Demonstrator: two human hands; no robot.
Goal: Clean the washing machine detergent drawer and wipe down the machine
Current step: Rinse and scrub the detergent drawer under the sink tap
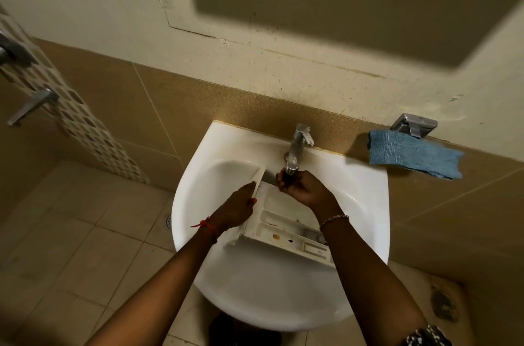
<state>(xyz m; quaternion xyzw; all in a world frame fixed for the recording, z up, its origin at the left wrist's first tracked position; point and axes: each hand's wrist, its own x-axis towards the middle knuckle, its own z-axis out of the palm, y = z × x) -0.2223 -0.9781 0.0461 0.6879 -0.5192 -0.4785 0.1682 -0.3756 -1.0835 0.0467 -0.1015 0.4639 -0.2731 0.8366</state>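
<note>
From the head camera, rinsing is the step in hand: the drawer [283, 228] lies in the sink [195, 172] below the tap [299, 141], stains in its compartments, so next it likely needs running water and a scrub. The left hand [241, 205] has its grip pinched on the drawer's upturned end. The right hand [304, 189] has its grip curled round the spout tip, and I cannot tell whether it also holds something dark.

One camera is sitting on the person's head. It is looking forward and steeply down, from close above the white sink [198, 153]. The wide picture is also taking in the wall [113, 5] behind the sink and the floor [71, 246] on the left side.
</note>
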